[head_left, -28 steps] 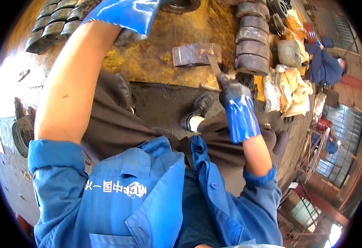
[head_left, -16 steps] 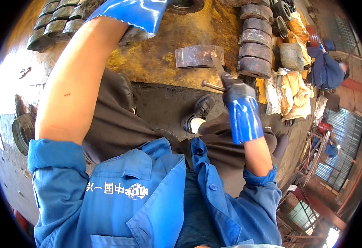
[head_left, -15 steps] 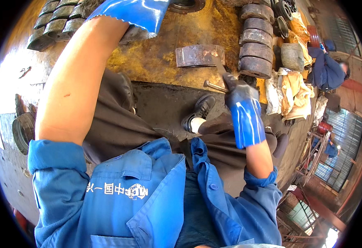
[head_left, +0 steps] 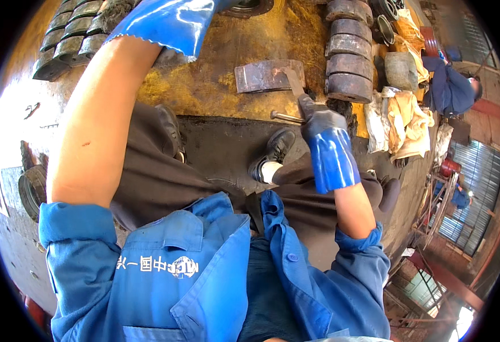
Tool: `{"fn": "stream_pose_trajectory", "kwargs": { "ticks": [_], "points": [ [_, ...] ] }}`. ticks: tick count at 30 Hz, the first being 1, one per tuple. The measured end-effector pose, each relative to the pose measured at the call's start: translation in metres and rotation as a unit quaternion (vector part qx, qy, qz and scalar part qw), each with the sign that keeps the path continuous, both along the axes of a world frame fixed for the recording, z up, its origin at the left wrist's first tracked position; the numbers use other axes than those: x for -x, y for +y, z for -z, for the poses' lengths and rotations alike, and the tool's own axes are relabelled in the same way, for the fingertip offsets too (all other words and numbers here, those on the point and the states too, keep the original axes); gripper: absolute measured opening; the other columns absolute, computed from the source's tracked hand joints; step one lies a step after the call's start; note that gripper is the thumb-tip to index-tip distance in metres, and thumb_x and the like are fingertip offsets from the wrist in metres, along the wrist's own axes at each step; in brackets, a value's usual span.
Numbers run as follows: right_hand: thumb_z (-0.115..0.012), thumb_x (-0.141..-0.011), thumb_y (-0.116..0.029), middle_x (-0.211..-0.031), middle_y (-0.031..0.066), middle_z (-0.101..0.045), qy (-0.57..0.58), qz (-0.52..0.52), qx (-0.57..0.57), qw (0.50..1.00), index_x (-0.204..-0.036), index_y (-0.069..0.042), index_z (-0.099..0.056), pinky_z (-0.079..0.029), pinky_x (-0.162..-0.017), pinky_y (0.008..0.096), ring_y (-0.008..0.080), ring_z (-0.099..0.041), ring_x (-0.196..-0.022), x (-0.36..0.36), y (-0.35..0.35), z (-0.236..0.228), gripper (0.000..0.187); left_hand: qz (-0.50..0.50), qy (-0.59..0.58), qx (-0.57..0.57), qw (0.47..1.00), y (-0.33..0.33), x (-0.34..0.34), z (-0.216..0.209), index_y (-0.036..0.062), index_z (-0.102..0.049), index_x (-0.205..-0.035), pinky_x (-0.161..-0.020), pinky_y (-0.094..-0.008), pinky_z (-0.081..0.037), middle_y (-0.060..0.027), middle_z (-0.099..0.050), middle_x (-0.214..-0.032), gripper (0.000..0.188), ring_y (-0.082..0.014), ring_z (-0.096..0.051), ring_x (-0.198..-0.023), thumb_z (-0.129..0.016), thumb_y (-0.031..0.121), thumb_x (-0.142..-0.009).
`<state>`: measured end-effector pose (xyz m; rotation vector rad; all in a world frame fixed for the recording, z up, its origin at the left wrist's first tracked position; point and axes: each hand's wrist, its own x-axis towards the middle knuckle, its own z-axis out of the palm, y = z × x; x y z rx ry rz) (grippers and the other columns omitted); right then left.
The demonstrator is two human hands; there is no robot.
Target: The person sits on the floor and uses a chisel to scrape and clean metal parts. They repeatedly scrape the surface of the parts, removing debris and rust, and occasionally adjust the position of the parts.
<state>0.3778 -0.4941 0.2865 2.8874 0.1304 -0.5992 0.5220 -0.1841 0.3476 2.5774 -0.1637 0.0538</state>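
Observation:
My right hand (head_left: 322,128), in a blue rubber glove with a dark grip part, is closed around a flat metal scraper (head_left: 294,82) whose blade points up and left. A metal bolt-like pin (head_left: 287,117) with a rounded head sticks out of the same hand. Just beyond the blade tip lies a rusty curved metal segment (head_left: 261,77) on the yellow, stained worktop (head_left: 204,85). My left arm reaches far forward; the blue glove of my left hand (head_left: 167,23) shows, but the fingers run past the upper edge. Near that glove is part of a round metal ring (head_left: 249,8).
Rusty metal segments (head_left: 349,62) stand in a row to the right, and several more (head_left: 70,45) fill the far left. Cloths and sacks (head_left: 404,125) lie at the right. A crouching person (head_left: 452,85) in dark blue is beyond them. A metal ring (head_left: 32,191) rests at left.
My right hand has shifted slightly left and up with the scraper and pin. My left glove has moved a little to the left. The whole view has shifted slightly.

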Motion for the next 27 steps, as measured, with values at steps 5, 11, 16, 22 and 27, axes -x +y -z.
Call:
{"fn": "stream_pose_trajectory", "kwargs": {
  "ticks": [5, 11, 16, 22, 27],
  "points": [
    [-0.058, -0.094, -0.022, -0.105, 0.0173, -0.074, 0.001, 0.037, 0.003, 0.999, -0.129, -0.027, -0.066, -0.057, -0.084, 0.0486, 0.0372, -0.071, -0.099, 0.001, -0.008, -0.01, 0.037, 0.002, 0.007, 0.008, 1.0, -0.013, 0.003, -0.008, 0.0056, -0.058, -0.141, -0.103, -0.0408, -0.051, -0.0202, -0.067, -0.132, 0.067, -0.0341, -0.065, -0.121, -0.076, 0.037, -0.085],
    [-0.058, -0.096, -0.023, -0.106, 0.014, -0.075, -0.061, 0.054, -0.068, 0.994, -0.127, -0.026, -0.07, -0.056, -0.091, 0.0464, 0.0363, -0.071, -0.104, 0.001, -0.019, -0.029, 0.033, -0.022, 0.022, -0.006, 0.999, 0.001, 0.012, -0.022, 0.0058, -0.058, -0.141, -0.103, -0.041, -0.051, -0.0202, -0.067, -0.132, 0.066, -0.0343, -0.065, -0.121, -0.075, 0.037, -0.085],
    [-0.057, -0.096, -0.023, -0.111, 0.0148, -0.073, -0.072, 0.056, -0.122, 0.988, -0.125, -0.026, -0.07, -0.055, -0.092, 0.0463, 0.0354, -0.069, -0.108, -0.002, -0.017, -0.019, 0.032, -0.018, 0.001, -0.007, 1.0, -0.004, 0.008, -0.004, 0.0062, -0.058, -0.142, -0.103, -0.0415, -0.051, -0.0216, -0.067, -0.131, 0.069, -0.0346, -0.066, -0.12, -0.076, 0.039, -0.084],
    [-0.052, -0.098, -0.022, -0.114, 0.0164, -0.073, -0.004, 0.165, -0.116, 0.979, -0.134, -0.029, -0.065, -0.055, -0.093, 0.0472, 0.0368, -0.069, -0.108, 0.0, -0.022, -0.027, 0.039, -0.036, -0.004, -0.07, 0.997, -0.036, 0.03, -0.009, 0.0107, -0.061, -0.14, -0.098, -0.0437, -0.053, -0.0214, -0.069, -0.125, 0.065, -0.0362, -0.067, -0.116, -0.077, 0.038, -0.083],
    [-0.051, -0.097, -0.022, -0.116, 0.0164, -0.072, -0.017, 0.126, -0.035, 0.991, -0.131, -0.028, -0.067, -0.055, -0.094, 0.0481, 0.0384, -0.068, -0.109, -0.009, -0.01, -0.029, 0.038, 0.066, -0.001, -0.006, 0.998, -0.023, -0.008, 0.058, 0.0114, -0.068, -0.125, -0.084, -0.0447, -0.057, -0.0201, -0.074, -0.102, 0.048, -0.0372, -0.071, -0.099, -0.072, 0.029, -0.08]
  ]
}}
